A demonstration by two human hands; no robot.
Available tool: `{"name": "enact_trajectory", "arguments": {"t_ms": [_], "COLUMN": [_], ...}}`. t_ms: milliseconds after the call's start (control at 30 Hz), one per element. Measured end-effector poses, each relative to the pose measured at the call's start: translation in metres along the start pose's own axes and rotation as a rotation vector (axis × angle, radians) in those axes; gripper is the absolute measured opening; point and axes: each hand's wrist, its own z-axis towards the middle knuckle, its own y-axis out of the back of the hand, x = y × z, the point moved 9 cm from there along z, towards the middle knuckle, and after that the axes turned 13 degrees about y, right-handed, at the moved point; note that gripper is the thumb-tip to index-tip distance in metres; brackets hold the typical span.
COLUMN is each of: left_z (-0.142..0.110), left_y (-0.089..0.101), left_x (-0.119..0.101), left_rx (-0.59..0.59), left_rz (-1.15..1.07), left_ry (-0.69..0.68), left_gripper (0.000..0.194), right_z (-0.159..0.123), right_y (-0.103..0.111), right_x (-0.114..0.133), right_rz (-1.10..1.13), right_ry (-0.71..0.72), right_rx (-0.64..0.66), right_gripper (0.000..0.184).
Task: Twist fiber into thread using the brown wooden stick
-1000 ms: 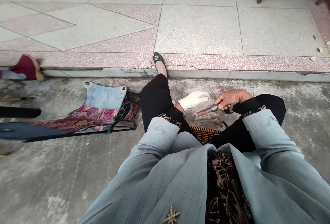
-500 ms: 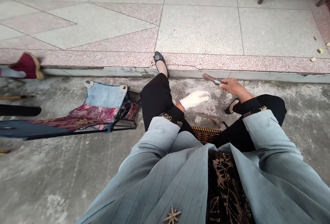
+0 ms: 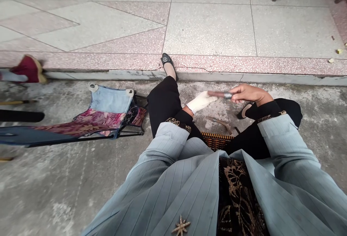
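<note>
I hold the brown stick (image 3: pixel 217 94) by its banded end, right hand (image 3: pixel 251 94) closed, over the concrete floor's (image 3: pixel 81 178) kerbside edge, seemingly keeping its tip exposed by my gloved left hand (image 3: pixel 201 102), whose grip I cannot tell.

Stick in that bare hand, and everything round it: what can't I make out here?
All in the head view:
- Stick in the right hand: far end blurred; touching the left hand or not, unclear.
- Left palm: hidden by the hand itself.
- Basket: contents and lower part, hidden by coat and leg.
- Red shoe: its wearer, cut off by the left edge.
</note>
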Motion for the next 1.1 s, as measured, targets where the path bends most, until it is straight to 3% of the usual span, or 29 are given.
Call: {"name": "enact_trajectory", "arguments": {"t_ms": [67,133,200,267,367,467,567,667,733,800,867,967,1033,1100], "left_z": [0.0,-0.002,-0.004,-0.005,-0.003,0.0,0.002,0.0,-0.001,-0.002,-0.002,-0.001,-0.002,-0.002], "left_y": [-0.001,-0.005,-0.009,-0.014,-0.019,-0.02,-0.018,-0.016,-0.013,-0.01,-0.005,-0.001,-0.007,-0.011], "left_x": [0.002,0.001,-0.002,-0.004,-0.003,0.001,0.005,0.004,0.0,-0.003,-0.004,-0.002,-0.002,-0.003], "left_rx": [0.014,0.047,0.067,0.077,0.089,0.065,0.034,0.028,0.012,0.009,-0.003,-0.004,0.045,0.063], "left_rz": [-0.058,-0.08,-0.021,0.093,0.242,0.325,0.4,0.423,0.378,0.288,0.148,-0.056,-0.073,0.015], "left_ry": [0.022,0.024,0.014,0.004,-0.037,-0.076,-0.062,-0.064,-0.085,-0.1,-0.088,-0.029,-0.013,-0.019], "left_gripper": [0.034,0.032,0.03,0.03,0.033,0.034,0.035,0.035,0.032,0.03,0.032,0.035,0.035,0.033], "right_z": [-0.005,-0.009,-0.008,-0.004,0.002,0.01,0.013,0.009,0.002,-0.003,-0.001,0.004,0.003,0.003], "right_y": [0.029,0.048,0.056,0.058,0.057,0.049,0.037,0.012,-0.016,-0.034,-0.028,0.008,0.027,0.039], "right_x": [0.01,0.004,-0.011,-0.026,-0.035,-0.029,-0.032,-0.046,-0.047,-0.032,-0.013,0.007,0.003,-0.01], "right_rz": [0.085,0.12,0.062,-0.087,-0.447,-0.803,-0.966,-0.778,-0.474,-0.201,-0.049,0.108,0.174,0.137], "right_ry": [0.119,0.137,0.061,-0.064,-0.245,-0.33,-0.401,-0.445,-0.381,-0.257,-0.115,0.087,0.128,0.067], "right_rx": [-0.309,-0.519,-0.598,-0.598,-0.518,-0.367,-0.181,0.088,0.307,0.397,0.27,-0.153,-0.388,-0.539], "right_gripper": [0.038,0.035,0.034,0.032,0.026,0.024,0.023,0.019,0.022,0.032,0.041,0.036,0.032,0.027]}}
